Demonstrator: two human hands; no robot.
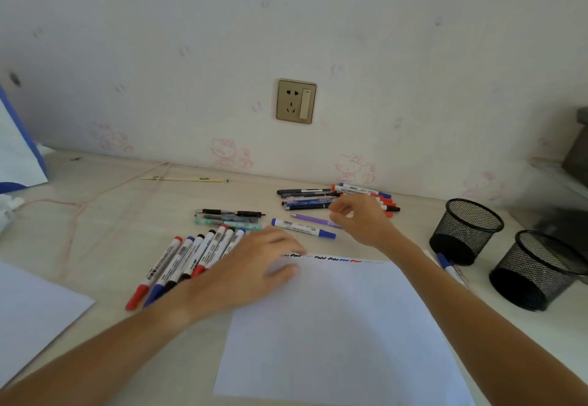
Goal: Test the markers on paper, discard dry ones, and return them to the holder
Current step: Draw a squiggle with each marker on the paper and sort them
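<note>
Left hand point(254, 265) flat, pinning paper point(343, 326); keep it so. Right hand point(359, 217), fingers curled beyond paper over far marker pile point(366, 197); grip unclear. Pick just one.

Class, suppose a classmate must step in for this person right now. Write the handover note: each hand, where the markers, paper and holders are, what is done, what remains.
Left hand: flat, pressing the top left corner of the test paper, holding nothing.
Right hand: fingers curled, reaching over the far pile of pens and markers; a grip cannot be confirmed.
Row of markers lies left of the paper; one blue marker and a purple pen lie just beyond it; another blue marker by the near holder.
Done: black, blue and red squiggles along the paper's top edge.
Left: both mesh holders hold no markers that show; finish testing, discard dry ones, refill.
</note>
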